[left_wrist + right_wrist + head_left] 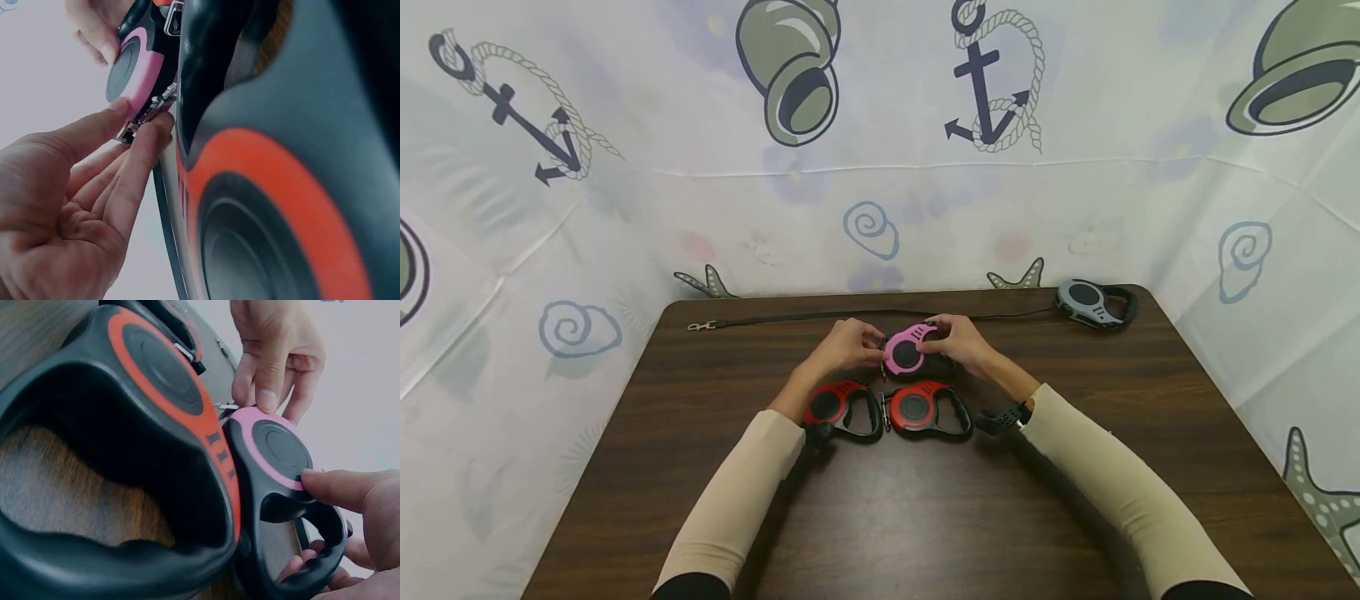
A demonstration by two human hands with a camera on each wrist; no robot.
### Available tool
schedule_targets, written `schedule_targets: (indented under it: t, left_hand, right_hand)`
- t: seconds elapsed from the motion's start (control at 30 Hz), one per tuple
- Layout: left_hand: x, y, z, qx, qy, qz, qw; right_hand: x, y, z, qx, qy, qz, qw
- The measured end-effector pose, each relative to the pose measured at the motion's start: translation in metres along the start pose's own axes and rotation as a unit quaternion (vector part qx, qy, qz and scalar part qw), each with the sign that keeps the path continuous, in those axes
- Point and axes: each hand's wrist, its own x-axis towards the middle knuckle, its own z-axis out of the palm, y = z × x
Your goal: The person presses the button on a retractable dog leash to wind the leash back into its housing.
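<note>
A pink and black retractable dog leash (906,352) is between both hands near the middle of the table. My left hand (844,347) pinches its left end, thumb on the pink rim and fingers behind, beside the metal clip (153,107). On the other side my right hand (962,342) holds the leash with the thumb on its face near the black handle (331,540) and the other fingers behind it. Just in front lie two red and black retractable leashes, one left (826,406) and one right (915,407), side by side with handles pointing right.
At the table's back right corner sits a grey retractable leash (1082,302). Its black cord (805,317) stretches leftward along the back edge to a metal clip (702,326). A patterned white cloth (880,125) hangs behind the dark wooden table (880,517).
</note>
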Motion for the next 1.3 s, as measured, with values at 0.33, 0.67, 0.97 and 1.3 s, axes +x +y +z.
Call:
schedule_targets:
  t: [0.33, 0.67, 0.97, 1.3]
  left_hand:
    - [0.002, 0.001, -0.001, 0.048, -0.012, -0.032, 0.9983]
    - [0.002, 0.000, -0.003, 0.039, -0.008, -0.041, 0.9984]
    - [-0.002, -0.004, -0.002, 0.052, -0.016, -0.038, 0.9978]
    - [-0.008, 0.001, -0.010, 0.086, -0.041, -0.033, 0.9949]
  right_hand:
    - [0.003, 0.007, 0.003, -0.110, 0.010, -0.003, 0.994]
    - [0.004, 0.009, 0.004, -0.156, 0.018, -0.022, 0.987]
    - [0.002, 0.012, 0.004, -0.185, 0.021, -0.040, 0.982]
    - [-0.010, 0.010, -0.005, -0.174, 0.036, -0.065, 0.982]
